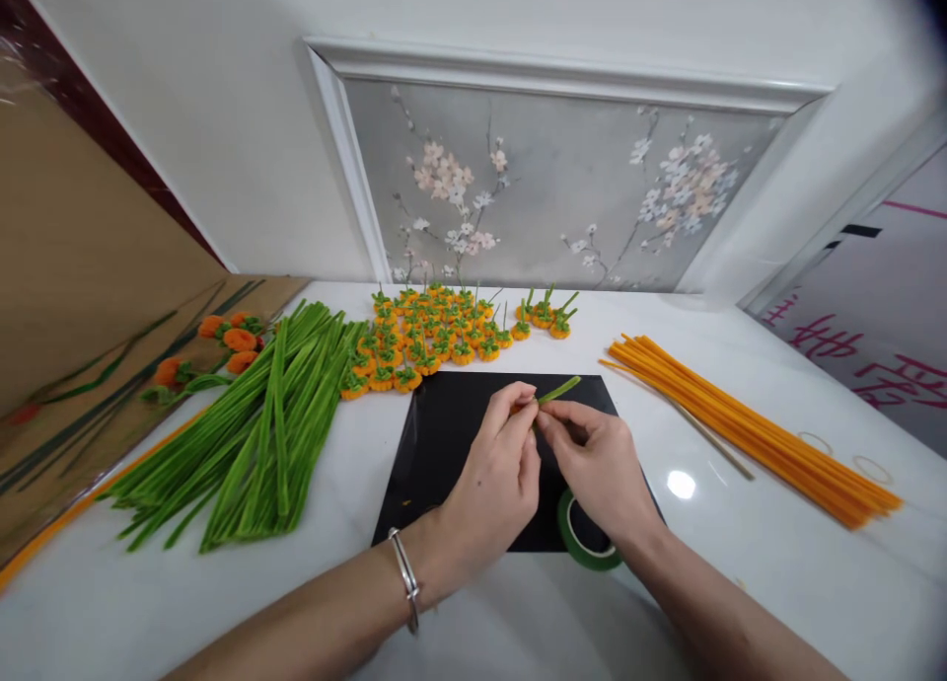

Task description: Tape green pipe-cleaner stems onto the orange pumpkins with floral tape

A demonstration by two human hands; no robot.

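Note:
Above a black mat (436, 444), my left hand (499, 464) and my right hand (596, 459) meet, fingertips pinched together. Between them a short green pipe cleaner (560, 390) sticks out toward the upper right. Both hands appear closed on it; its lower part is hidden by my fingers, so I cannot tell what it joins. A roll of green tape (573, 543) lies at the mat's lower right edge, partly behind my right wrist.
Several small orange pumpkin shapes with green tops (444, 331) stand behind the mat. Green pipe cleaners (273, 434) are heaped at left, near orange fuzzy flowers (238, 340). A bundle of orange pipe cleaners (747, 424) and a thin stick (714, 439) lie at right.

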